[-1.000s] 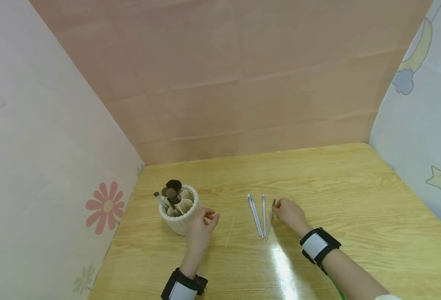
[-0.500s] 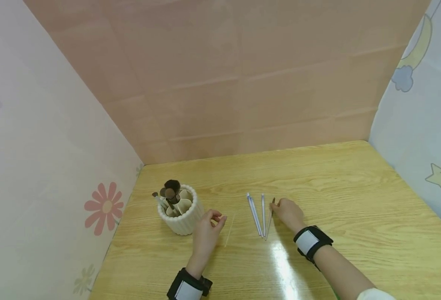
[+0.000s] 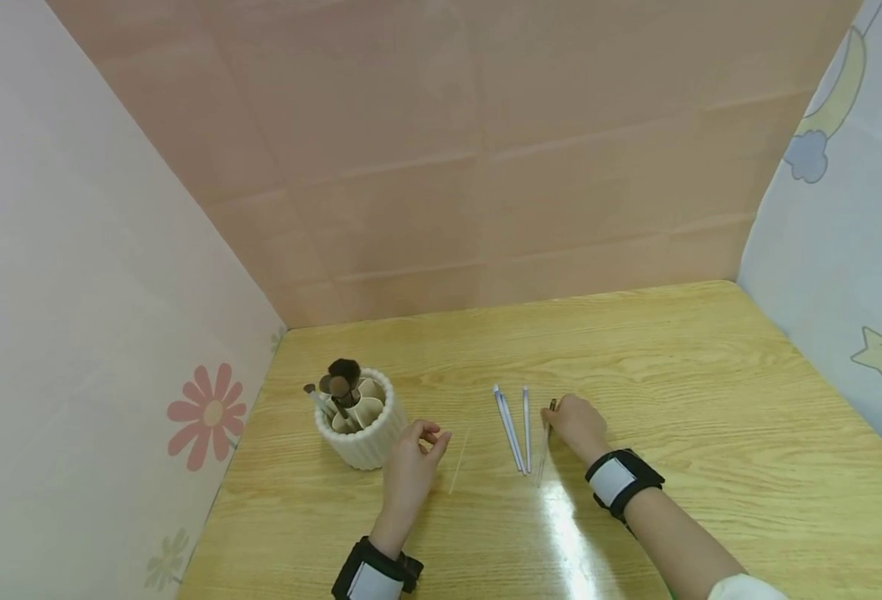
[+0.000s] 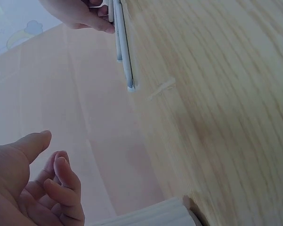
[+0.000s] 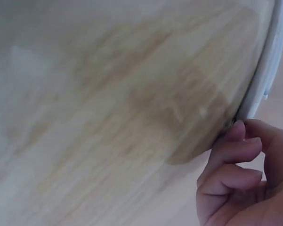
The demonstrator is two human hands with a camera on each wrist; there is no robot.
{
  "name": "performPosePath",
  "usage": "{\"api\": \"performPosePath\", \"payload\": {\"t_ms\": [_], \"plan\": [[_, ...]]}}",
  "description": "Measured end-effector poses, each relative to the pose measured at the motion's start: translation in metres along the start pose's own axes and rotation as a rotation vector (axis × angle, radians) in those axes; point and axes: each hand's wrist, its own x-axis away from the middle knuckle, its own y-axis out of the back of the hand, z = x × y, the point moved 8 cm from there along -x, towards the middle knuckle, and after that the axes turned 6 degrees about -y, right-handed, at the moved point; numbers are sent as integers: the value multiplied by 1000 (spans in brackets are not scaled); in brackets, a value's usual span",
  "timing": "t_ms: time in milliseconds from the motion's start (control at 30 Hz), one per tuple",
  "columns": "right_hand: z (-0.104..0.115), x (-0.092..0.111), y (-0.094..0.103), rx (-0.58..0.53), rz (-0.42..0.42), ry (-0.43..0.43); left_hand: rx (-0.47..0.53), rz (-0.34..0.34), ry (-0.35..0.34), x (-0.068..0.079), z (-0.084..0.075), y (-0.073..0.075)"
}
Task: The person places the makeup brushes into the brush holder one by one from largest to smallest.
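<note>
My right hand pinches a slim stick with a dark end, probably a thin makeup brush, near that far end. Its pale lower part looks blurred against the tabletop. Just left of it lie slim white sticks, a single one and a touching pair; their kind is unclear. In the right wrist view, thumb and fingertips meet beside a white stick. My left hand holds nothing, fingers loosely bent beside the ribbed white holder; the left wrist view shows its thumb and fingers apart.
Several makeup brushes stand bristles up in the holder's compartments. A faint pale line marks the wooden table between the hands. Decorated walls rise at the sides, with a pinkish-brown one behind.
My left hand has shifted right, away from the holder, then stayed nearly still. The stick in my right hand has moved slightly right, away from the white sticks, which lie as before.
</note>
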Motion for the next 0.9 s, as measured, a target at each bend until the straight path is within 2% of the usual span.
{"api": "performPosePath", "payload": {"t_ms": [267,467,633,767,900], "plan": [[-2,5,9,-45,21,12,-1,-1,-1,1,0,1],[-4,8,32,-73,2,31,23,4,38,2,4,4],[-2,12,54,-100,-20,63,28,6,37,1,6,7],[8,19,68,-129,-46,102,42,8,30,0,6,9],[31,32,73,-146,-65,162,47,9,3,1,2,9]]}}
